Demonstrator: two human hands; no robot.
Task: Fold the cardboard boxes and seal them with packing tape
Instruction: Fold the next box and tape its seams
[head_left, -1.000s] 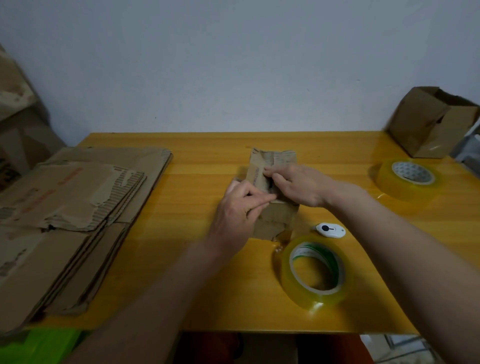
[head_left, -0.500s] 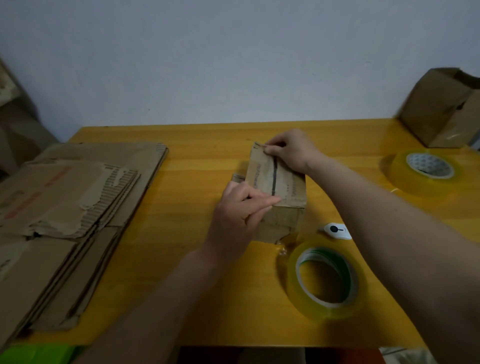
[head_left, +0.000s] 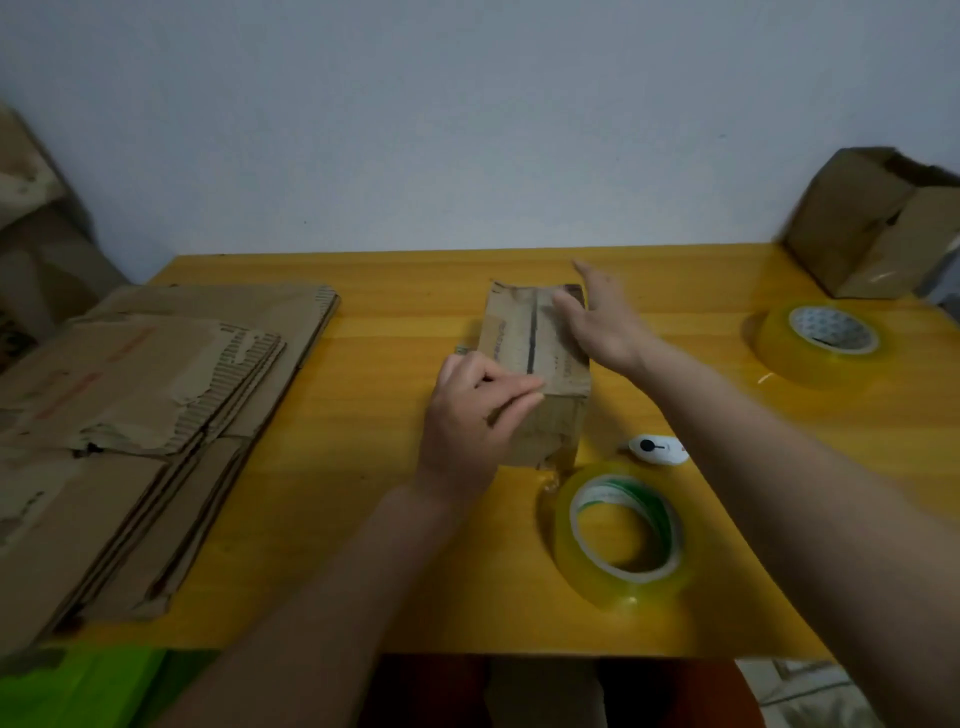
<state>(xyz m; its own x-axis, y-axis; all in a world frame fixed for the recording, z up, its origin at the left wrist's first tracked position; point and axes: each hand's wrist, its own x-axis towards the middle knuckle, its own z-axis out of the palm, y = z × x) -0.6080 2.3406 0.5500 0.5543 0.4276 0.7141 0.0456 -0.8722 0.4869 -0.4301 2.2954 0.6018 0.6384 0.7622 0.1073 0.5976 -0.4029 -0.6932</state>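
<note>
Blurred, unreadable print on cardboard box (head_left: 524, 338)

Matt cardboard box (head_left: 535, 358), glossy wooden table (head_left: 363, 467), shiny plastic tape (head_left: 621, 535)

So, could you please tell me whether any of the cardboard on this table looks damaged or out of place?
Yes. The top sheet of the flattened cardboard stack at the left is torn, baring its corrugated ribs. The small box under both hands also has a ragged lower front edge.
</note>
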